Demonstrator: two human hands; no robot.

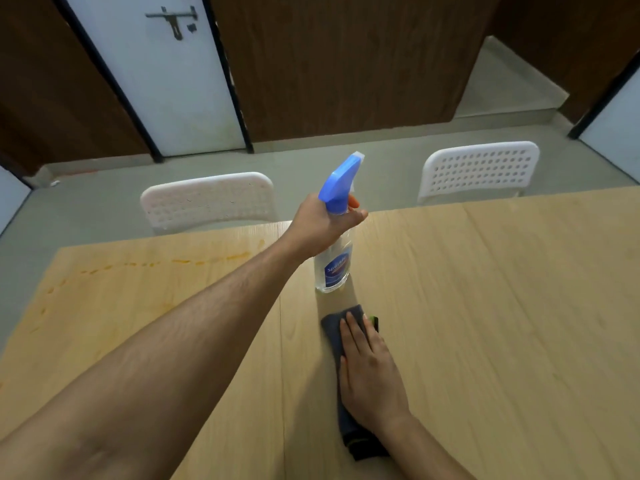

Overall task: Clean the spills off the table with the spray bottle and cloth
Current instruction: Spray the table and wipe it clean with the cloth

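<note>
Left hand (320, 225) grips the spray bottle (334, 268) by its neck, right hand (370, 368) lies flat, fingers straight, on the grey cloth (332, 327); orange spills (180, 261) streak the wooden table (502, 306).

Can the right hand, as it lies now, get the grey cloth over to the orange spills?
Probably yes. The right hand rests flat on the grey cloth, and bare wooden table lies towards the orange spills. Only the outstretched left arm, holding the blue-topped spray bottle, crosses above that path.
</note>
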